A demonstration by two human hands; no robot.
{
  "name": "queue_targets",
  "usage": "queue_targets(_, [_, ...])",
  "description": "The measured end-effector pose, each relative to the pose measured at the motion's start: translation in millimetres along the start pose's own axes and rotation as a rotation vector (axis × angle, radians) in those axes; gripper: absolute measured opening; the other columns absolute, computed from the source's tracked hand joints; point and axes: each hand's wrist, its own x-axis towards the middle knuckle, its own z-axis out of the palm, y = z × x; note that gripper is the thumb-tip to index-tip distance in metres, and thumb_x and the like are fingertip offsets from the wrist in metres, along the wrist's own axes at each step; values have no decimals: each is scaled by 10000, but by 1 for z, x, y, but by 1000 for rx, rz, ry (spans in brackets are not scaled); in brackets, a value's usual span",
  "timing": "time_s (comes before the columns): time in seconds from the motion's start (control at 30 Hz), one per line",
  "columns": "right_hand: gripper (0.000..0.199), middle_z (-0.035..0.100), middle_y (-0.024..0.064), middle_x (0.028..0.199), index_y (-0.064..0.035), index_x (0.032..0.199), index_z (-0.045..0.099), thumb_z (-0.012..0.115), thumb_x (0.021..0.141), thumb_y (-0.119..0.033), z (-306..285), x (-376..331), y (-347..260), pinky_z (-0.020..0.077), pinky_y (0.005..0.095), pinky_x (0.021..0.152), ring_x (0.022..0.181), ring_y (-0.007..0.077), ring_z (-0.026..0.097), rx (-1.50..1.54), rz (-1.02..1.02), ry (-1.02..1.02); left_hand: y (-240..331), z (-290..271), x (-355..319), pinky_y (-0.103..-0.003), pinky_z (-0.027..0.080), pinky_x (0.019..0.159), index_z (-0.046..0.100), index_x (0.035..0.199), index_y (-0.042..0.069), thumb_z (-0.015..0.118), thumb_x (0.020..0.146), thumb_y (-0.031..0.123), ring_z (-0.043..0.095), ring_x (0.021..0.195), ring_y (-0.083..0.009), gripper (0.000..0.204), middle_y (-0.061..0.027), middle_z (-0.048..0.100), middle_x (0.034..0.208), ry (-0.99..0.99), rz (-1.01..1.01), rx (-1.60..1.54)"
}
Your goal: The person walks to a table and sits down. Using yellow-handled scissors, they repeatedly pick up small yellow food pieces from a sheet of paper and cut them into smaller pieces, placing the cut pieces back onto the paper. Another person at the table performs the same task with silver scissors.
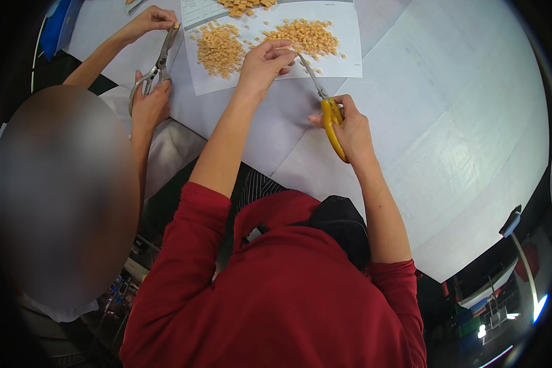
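My right hand is wrapped round the yellow handles of a pair of scissors. Their blades point up and left, with the tips close to the fingers of my left hand. Thumb and fingertips of that left hand are pinched together; whatever is between them is too small to make out. Just beyond lies a heap of small tan pieces, with a second heap to its left. Both rest on a white paper sheet. Larger tan squares lie at the far edge of the view.
At the left a co-worker's hand holds silver scissors, whose tips meet a tan piece in the co-worker's other hand. A pale covering spreads over the table. A blue bin stands far left.
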Motion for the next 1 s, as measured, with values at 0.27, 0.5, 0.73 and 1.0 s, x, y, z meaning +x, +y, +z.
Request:
queue_targets(0.27, [703, 685, 205, 870, -22, 1109, 546, 758, 722, -570, -14, 6, -2, 526, 416, 704, 801, 364, 678, 7, 131, 0, -13, 16, -5, -305, 527, 719, 708, 961, 43, 689, 799, 81, 665, 776, -179, 168, -88, 700, 933, 73, 345, 655])
queue_targets(0.5, [755, 675, 223, 948, 9, 1179, 505, 733, 751, -569, -19, -7, -7, 517, 409, 775, 895, 360, 671, 67, 164, -37, -23, 21, -2, -288, 520, 694, 699, 912, 36, 697, 811, 60, 679, 819, -170, 104, -83, 705, 944, 104, 406, 691])
queue_targets(0.73, [739, 664, 230, 975, 8, 1181, 490, 727, 765, -554, -10, -24, -7, 512, 420, 789, 920, 376, 657, 61, 60, -53, 2, 13, -14, -277, 508, 778, 654, 1018, 26, 678, 873, 78, 678, 905, -179, 155, -69, 692, 994, -29, -98, -193])
queue_targets(1.0, [691, 666, 229, 935, -4, 1135, 506, 741, 762, -536, -12, -25, -15, 514, 431, 746, 877, 385, 657, 21, 10, -19, 7, 12, -20, -265, 516, 763, 652, 1010, 22, 679, 866, 61, 681, 878, -178, 152, -71, 688, 950, -53, -120, -227])
